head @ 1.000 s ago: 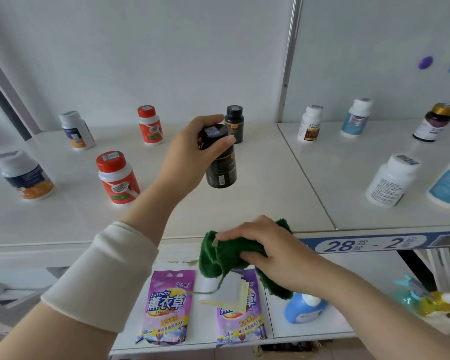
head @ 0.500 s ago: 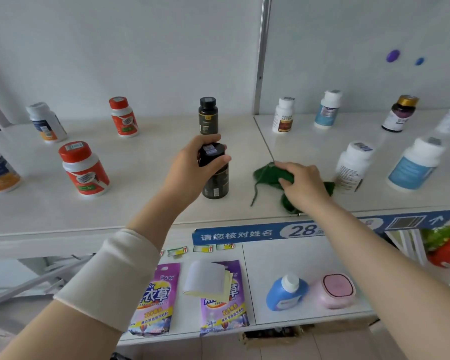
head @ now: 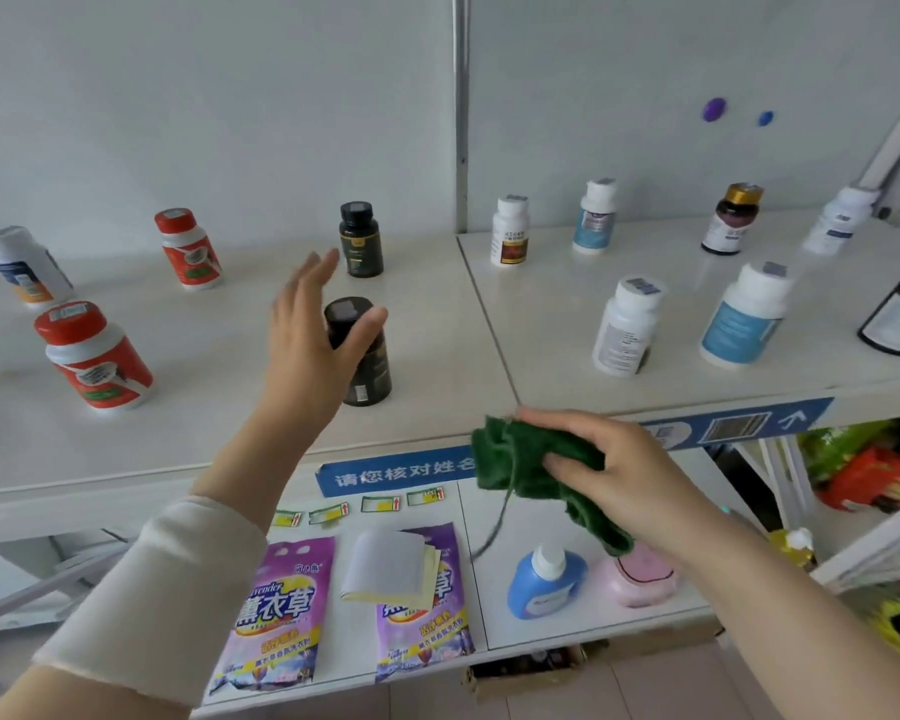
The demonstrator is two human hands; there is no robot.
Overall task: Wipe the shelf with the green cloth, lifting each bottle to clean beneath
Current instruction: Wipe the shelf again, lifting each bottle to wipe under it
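- On shelf [head: 219,407]: black bottle [head: 365,356] back down, standing; half a second ago still held.
- Left hand [head: 307,345] grip opening, thumb just touching cap.
- Right hand [head: 619,480] grip closed on green cloth [head: 520,465], pulled off front edge.
- Spot likely done; next bottle.

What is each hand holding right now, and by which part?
The right hand grips the green cloth, bunched around its middle. The left hand is open beside the black bottle, which stands on the shelf; nothing is held.
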